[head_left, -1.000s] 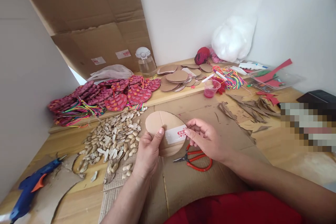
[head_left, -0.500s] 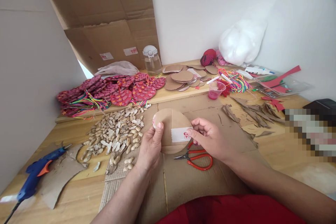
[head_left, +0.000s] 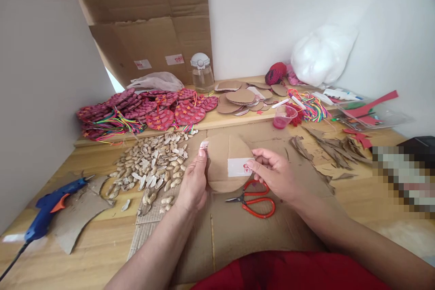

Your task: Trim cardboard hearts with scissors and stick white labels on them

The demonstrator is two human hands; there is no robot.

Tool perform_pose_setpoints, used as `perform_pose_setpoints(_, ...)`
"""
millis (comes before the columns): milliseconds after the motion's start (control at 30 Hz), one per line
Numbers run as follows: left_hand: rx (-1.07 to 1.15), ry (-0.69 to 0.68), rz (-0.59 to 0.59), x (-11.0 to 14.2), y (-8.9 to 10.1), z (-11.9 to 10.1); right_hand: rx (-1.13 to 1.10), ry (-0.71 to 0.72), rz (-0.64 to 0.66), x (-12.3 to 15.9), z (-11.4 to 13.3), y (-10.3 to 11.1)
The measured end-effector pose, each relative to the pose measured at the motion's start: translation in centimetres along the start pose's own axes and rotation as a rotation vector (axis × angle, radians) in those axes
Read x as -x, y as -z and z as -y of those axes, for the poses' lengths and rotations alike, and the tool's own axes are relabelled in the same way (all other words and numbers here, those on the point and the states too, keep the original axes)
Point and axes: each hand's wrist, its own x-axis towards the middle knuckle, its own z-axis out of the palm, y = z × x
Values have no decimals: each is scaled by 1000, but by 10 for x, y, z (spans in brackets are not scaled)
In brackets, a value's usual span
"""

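Observation:
Between my hands is a rounded cardboard disc (head_left: 217, 167) with white tape and red print on its right side and upper left edge. My left hand (head_left: 194, 181) grips its left edge, the thumb lying on the front face. At the right edge, my right hand (head_left: 272, 172) pinches the disc by the taped part. Just below it, scissors (head_left: 256, 200) with red handles lie on a flat cardboard sheet (head_left: 244, 233), blades pointing left. A heap of peanut shells (head_left: 156, 161) spreads to the left of my left hand.
A blue glue gun (head_left: 50, 208) rests at left by a cardboard scrap (head_left: 83, 219). Behind are decorated pink pieces (head_left: 159, 111), a bottle (head_left: 202, 74), stacked cardboard discs (head_left: 240, 96) and a plastic cup (head_left: 284, 117) of red liquid. Torn cardboard strips (head_left: 333, 147) lie at right.
The disc has shifted slightly up and right and turned a little, still held in both hands. The whole view has moved slightly. The scissors stay on the cardboard.

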Motion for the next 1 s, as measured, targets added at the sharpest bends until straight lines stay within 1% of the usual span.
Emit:
perform_pose_setpoints(67, 24, 8, -65, -3, 1, -1, -48, 57, -73, -4, -1, 5)
perform_pose_setpoints(200, 18, 41, -193, -6, 5, -4, -210, 178, -229, -12, 0, 13)
perform_pose_setpoints(300, 19, 99, -192, -7, 6, -4, -209, 232, -274, -13, 2, 14)
perform_pose_setpoints(367, 29, 117, -174, -7, 5, -4, -138, 296, -270, -11, 2, 12)
perform_pose_setpoints(467, 28, 123, -189, -7, 4, -4, -24, 454, -249, -6, -1, 11)
perform_pose_setpoints(567, 15, 151, -174, -5, 3, -5, 90, 559, -181, 1, -3, 10)
perform_pose_setpoints(700, -10, 228, -80, -2, 4, -7, 360, 620, -14, 7, -4, 5)
perform_pose_setpoints(767, -7, 245, -54, -1, 4, -7, 451, 651, 30, 8, -3, 3)
perform_pose_setpoints(867, 9, 237, -41, -1, 2, -7, 502, 682, 15, 8, -3, 3)
perform_pose_setpoints(1000, 54, 253, 86, 2, 0, -12, 561, 681, -19, 7, -2, 4)
